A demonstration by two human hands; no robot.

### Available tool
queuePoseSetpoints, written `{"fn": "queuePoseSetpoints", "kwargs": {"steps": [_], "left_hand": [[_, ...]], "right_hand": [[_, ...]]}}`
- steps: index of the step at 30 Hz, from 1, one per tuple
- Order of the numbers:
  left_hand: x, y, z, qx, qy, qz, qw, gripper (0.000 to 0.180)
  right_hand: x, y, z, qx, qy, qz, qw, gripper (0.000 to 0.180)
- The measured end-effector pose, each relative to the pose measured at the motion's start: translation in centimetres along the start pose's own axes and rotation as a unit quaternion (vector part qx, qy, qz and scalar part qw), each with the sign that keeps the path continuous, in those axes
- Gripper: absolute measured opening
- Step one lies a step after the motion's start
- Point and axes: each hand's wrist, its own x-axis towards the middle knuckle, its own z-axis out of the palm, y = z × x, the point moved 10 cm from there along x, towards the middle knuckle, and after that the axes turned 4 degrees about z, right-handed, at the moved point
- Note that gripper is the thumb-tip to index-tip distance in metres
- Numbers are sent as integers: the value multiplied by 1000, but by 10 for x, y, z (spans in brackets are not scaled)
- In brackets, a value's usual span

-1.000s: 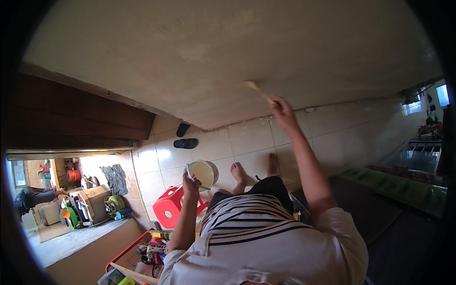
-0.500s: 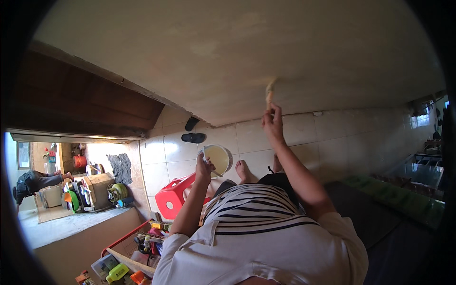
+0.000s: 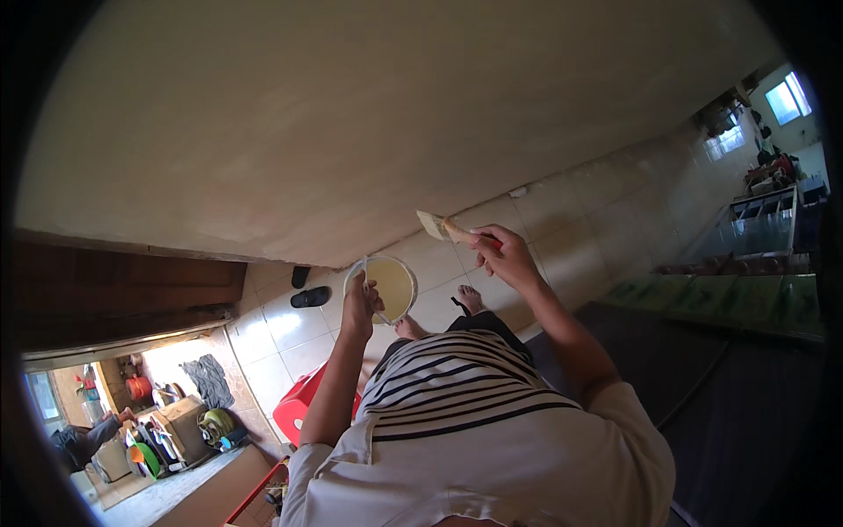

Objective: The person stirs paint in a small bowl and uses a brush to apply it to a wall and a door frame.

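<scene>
My left hand (image 3: 362, 303) is closed on the rim and handle side of a round white bucket (image 3: 413, 279), held up in front of my body. Pale cream paint (image 3: 393, 285) shows inside it. A paintbrush (image 3: 446, 228) is gripped by its handle in my right hand (image 3: 507, 253), the fingers wrapped round it. Its flat, pale bristles point up and left, to the right of the bucket and apart from it. Beyond both hands rises a large cream wall (image 3: 290, 132), with faint patchy marks on its surface.
Black slippers (image 3: 310, 297) lie on the tiled floor (image 3: 285, 329) near the wall's foot. A red plastic stool (image 3: 299, 404) stands at my left, with a red crate (image 3: 263, 496) closer in. Dishes and a green bowl (image 3: 147, 458) crowd a ledge at left. A dark surface (image 3: 606, 351) lies right.
My right hand has drawn the paintbrush off the wall and lowered it toward the bucket, its bristles now tilted left. The view has turned, and the left hand still holds the bucket.
</scene>
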Motion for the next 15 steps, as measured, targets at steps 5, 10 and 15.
{"fn": "queuePoseSetpoints", "kwargs": {"steps": [5, 10, 15], "left_hand": [[-32, 37, 25, 15, -38, -33, 999, 49], [-60, 82, 64, 19, -97, -28, 995, 56], [-100, 133, 105, 21, -166, -21, 986, 66]], "right_hand": [[-51, -47, -11, 89, 22, 22, 996, 23], [-87, -97, -17, 106, 55, 21, 993, 24], [-115, -155, -5, 54, 68, 10, 996, 26]]}}
